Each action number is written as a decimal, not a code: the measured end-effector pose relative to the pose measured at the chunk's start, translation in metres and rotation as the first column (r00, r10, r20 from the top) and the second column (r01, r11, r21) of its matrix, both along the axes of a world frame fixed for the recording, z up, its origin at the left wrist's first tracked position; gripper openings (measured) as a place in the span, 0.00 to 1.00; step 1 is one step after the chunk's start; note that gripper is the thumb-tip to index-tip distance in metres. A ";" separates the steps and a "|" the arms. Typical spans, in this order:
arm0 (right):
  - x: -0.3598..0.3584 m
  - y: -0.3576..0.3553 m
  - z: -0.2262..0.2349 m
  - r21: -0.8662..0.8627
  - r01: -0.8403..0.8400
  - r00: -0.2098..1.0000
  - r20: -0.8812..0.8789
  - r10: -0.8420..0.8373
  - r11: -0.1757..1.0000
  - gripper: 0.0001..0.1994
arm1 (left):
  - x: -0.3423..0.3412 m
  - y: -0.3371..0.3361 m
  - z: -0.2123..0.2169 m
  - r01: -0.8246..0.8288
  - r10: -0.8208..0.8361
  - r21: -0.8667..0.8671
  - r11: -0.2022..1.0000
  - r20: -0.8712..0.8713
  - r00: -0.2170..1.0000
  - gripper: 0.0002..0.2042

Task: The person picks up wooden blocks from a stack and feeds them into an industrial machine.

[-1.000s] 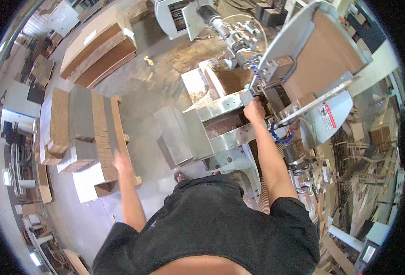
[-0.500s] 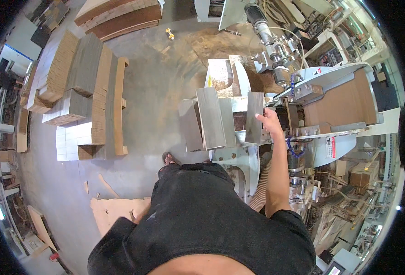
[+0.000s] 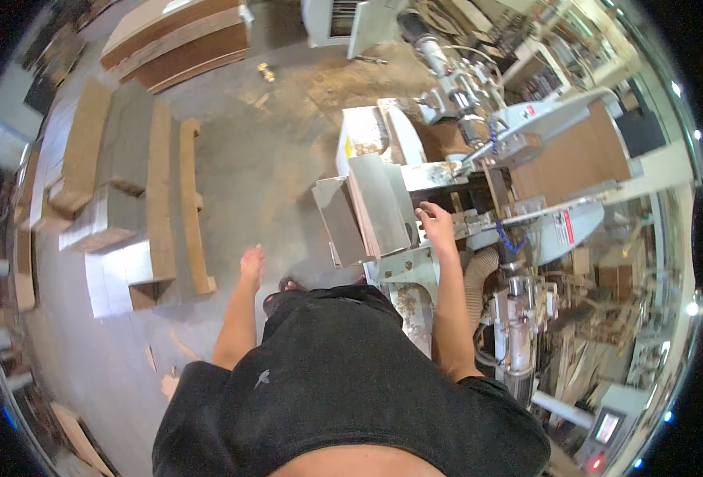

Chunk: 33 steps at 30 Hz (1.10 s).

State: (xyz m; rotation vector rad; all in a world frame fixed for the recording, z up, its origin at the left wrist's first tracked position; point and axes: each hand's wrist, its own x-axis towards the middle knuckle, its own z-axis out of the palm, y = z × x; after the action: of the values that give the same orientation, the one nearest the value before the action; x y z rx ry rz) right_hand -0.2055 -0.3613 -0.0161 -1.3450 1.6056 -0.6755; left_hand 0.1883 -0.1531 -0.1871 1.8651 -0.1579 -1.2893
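We see the right hand [image 3: 437,224] resting on the grey metal machine [image 3: 383,215], fingers curled loosely, gripping nothing. Left hand [image 3: 251,262] hangs open and empty above the floor [image 3: 256,159], near stacked wooden boards [image 3: 129,183].

premises: woodworking workshop. evidence: heavy grey woodworking machine [image 3: 415,215] with ribbed dust hose [image 3: 478,274], stacked timber boards [image 3: 141,183] on concrete floor [image 3: 272,159], sawdust patches, offcuts and scrap wood [image 3: 598,318] alongside.
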 end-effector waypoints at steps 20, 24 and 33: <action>-0.041 0.186 -0.087 -0.180 0.296 0.930 -0.170 -0.326 0.938 0.17 | 0.061 0.007 -0.082 0.450 -0.480 0.265 0.853 0.059 0.875 0.22; -0.049 0.174 -0.091 -0.148 0.235 0.937 -0.227 -0.265 0.961 0.17 | 0.019 -0.032 -0.015 0.344 -0.359 0.115 0.932 0.143 0.922 0.17; -0.067 0.082 -0.030 -0.334 0.110 0.962 -0.203 -0.185 0.936 0.18 | -0.057 0.042 -0.057 0.361 -0.391 0.234 0.902 0.094 0.916 0.16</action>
State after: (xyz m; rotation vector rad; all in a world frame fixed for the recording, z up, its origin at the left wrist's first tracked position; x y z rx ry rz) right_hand -0.2725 -0.2793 -0.0459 -1.5950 1.8566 -0.9314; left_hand 0.1315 -0.1111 -0.2443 2.1849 -0.4951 -1.4804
